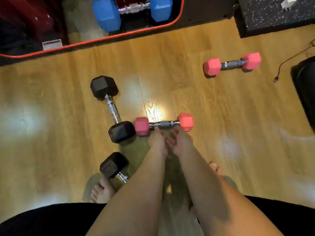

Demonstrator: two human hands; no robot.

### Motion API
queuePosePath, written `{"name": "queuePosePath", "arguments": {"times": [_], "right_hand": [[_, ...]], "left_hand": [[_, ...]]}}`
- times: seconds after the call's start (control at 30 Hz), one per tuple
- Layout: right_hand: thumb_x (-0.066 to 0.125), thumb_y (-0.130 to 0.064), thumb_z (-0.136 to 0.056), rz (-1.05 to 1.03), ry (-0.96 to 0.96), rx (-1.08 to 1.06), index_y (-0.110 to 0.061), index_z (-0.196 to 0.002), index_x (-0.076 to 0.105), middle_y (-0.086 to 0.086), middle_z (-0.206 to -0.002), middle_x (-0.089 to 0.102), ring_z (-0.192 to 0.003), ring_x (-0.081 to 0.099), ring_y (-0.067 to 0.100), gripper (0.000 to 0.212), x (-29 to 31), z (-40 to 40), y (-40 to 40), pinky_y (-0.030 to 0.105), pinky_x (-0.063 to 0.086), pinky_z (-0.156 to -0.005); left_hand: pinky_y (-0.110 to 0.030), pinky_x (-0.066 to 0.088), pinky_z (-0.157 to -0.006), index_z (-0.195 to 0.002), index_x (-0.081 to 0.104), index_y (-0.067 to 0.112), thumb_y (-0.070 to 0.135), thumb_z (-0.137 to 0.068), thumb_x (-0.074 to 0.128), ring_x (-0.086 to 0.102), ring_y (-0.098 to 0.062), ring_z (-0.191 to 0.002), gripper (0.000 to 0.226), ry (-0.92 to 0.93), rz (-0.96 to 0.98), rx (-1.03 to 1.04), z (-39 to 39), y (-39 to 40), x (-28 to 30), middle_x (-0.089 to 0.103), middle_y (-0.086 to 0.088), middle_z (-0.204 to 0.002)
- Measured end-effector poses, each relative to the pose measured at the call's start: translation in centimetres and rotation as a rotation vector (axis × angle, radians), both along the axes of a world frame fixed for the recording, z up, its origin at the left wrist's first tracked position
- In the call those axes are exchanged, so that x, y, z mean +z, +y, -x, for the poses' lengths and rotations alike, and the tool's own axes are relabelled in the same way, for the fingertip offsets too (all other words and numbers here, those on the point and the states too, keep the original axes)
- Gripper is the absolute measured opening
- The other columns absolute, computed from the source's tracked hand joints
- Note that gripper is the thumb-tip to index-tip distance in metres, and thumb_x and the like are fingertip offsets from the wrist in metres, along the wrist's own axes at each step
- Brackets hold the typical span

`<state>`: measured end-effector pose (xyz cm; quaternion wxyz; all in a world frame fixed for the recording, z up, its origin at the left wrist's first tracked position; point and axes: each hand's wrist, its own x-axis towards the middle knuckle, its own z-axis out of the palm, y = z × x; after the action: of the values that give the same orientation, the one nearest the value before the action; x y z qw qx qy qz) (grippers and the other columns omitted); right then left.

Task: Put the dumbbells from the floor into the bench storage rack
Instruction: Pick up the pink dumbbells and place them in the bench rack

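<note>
- Neither hand has a grip yet: the left hand (pixel 157 139) and right hand (pixel 179 142) reach down side by side with fingers loose and apart, their tips at or just short of the chrome handle of the near pink dumbbell (pixel 164 124). Whether a fingertip already touches the bar I cannot tell; nothing is closed around it.
- Far left, low in the view, a black hex dumbbell (pixel 113 165) lies by the person's bare left foot (pixel 101 191), its far end hidden under the left forearm. It looks close enough to be picked up without a step.
- Just above it, a second black hex dumbbell (pixel 112 109) lies slanted on the wooden floor (pixel 51 99), its near head touching or nearly touching the left head of the near pink one. That crowding probably explains why the hands go for the bar's middle and not its ends.
- Top, left of centre, a blue dumbbell (pixel 133 11) already sits in the bench storage rack (pixel 102 40), which has a red-trimmed edge; this is where the floor weights belong.
- Right of centre, the far pink dumbbell (pixel 232 64) lies alone, well apart from the others.
- Far right, a loose cable (pixel 289 60) trails on the floor, a likely snag when stepping that way.
- By my reckoning four weights remain on the floor, so the task is early.
</note>
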<state>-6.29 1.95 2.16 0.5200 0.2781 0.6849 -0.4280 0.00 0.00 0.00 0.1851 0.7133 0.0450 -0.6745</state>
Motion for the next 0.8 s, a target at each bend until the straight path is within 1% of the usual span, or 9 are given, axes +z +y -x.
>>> {"name": "queuePosePath", "arguments": {"times": [0.07,0.13,0.23,0.37,0.4,0.5,0.6,0.7,0.8], "right_hand": [[0.064,-0.026,-0.090,0.022,-0.036,-0.085,-0.014,-0.091,0.062,0.004,-0.094,0.069,-0.082,0.069,0.024,0.012,-1.7,-0.2,-0.6,0.035,0.057,-0.071],[0.068,-0.027,-0.088,0.046,-0.054,-0.134,-0.013,-0.091,0.063,0.005,-0.093,0.070,-0.081,0.071,0.026,0.016,-3.1,-0.1,-1.1,0.036,0.058,-0.070],[0.069,-0.026,-0.088,0.060,-0.075,-0.174,-0.011,-0.088,0.061,0.009,-0.086,0.069,-0.073,0.069,0.025,0.017,-3.9,0.1,-2.0,0.033,0.057,-0.060],[0.065,-0.025,-0.091,0.021,-0.043,-0.190,-0.009,-0.089,0.063,0.009,-0.078,0.069,-0.061,0.065,0.018,0.016,-3.7,0.2,-3.2,0.029,0.056,-0.063],[0.064,-0.025,-0.092,0.037,-0.035,-0.197,-0.009,-0.092,0.063,0.008,-0.074,0.068,-0.056,0.064,0.015,0.016,-3.1,0.2,-4.1,0.027,0.056,-0.059],[0.061,-0.026,-0.093,0.082,0.004,-0.228,-0.007,-0.098,0.062,0.006,-0.069,0.062,-0.050,0.057,0.013,0.020,-1.2,0.1,-8.0,0.021,0.050,-0.043],[0.060,-0.024,-0.094,0.196,0.034,-0.244,-0.009,-0.098,0.059,0.005,-0.075,0.056,-0.055,0.052,0.014,0.016,2.2,0.4,-13.5,0.017,0.045,-0.036],[0.061,-0.029,-0.093,0.295,0.030,-0.229,-0.012,-0.092,0.057,0.005,-0.069,0.054,-0.051,0.054,0.014,0.017,6.2,0.1,-19.4,0.020,0.048,-0.038],[0.063,-0.031,-0.092,0.387,0.020,-0.192,-0.009,-0.104,0.061,0.007,-0.077,0.060,-0.065,0.061,0.018,0.026,9.2,0.3,-25.5,0.028,0.055,-0.055]], "left_hand": [[-0.023,0.039,-0.047,-0.089,0.064,0.009,0.042,-0.099,0.053,0.052,-0.017,-0.048,0.036,0.027,-0.006,0.113,0.5,-0.5,-1.5,0.059,-0.003,-0.059],[-0.020,0.037,-0.042,-0.081,0.062,0.013,0.044,-0.098,0.054,0.049,-0.013,-0.041,0.036,0.047,0.003,0.204,0.9,-1.4,-2.8,0.057,0.000,-0.055],[-0.020,0.047,-0.037,-0.087,0.061,0.007,0.041,-0.096,0.058,0.054,-0.012,-0.033,0.036,0.059,0.009,0.307,0.7,-2.2,-3.1,0.061,-0.003,-0.054],[-0.023,0.055,-0.045,-0.106,0.064,0.000,0.037,-0.095,0.061,0.063,-0.016,-0.042,0.039,0.052,0.018,0.300,1.2,-2.9,-2.3,0.069,-0.012,-0.070],[-0.025,0.056,-0.048,-0.108,0.065,0.000,0.037,-0.095,0.062,0.064,-0.018,-0.047,0.040,0.069,0.021,0.295,1.3,-3.6,-1.6,0.071,-0.013,-0.074],[-0.024,0.056,-0.048,-0.098,0.066,0.005,0.037,-0.096,0.060,0.069,-0.017,-0.051,0.032,0.143,0.091,0.296,1.2,-7.2,0.1,0.074,-0.008,-0.069],[-0.015,0.049,-0.043,-0.086,0.053,0.017,0.041,-0.100,0.049,0.061,-0.003,-0.040,0.028,0.209,0.186,0.198,1.1,-12.7,4.3,0.066,0.001,-0.066],[-0.016,0.040,-0.034,-0.095,0.051,0.012,0.030,-0.101,0.051,0.051,-0.013,-0.034,0.019,0.302,0.278,0.259,1.1,-18.7,8.5,0.055,-0.009,-0.061],[-0.018,0.043,-0.039,-0.092,0.053,0.011,0.024,-0.101,0.053,0.052,-0.013,-0.040,0.016,0.341,0.415,0.243,1.3,-24.5,12.0,0.058,-0.009,-0.061]]}}
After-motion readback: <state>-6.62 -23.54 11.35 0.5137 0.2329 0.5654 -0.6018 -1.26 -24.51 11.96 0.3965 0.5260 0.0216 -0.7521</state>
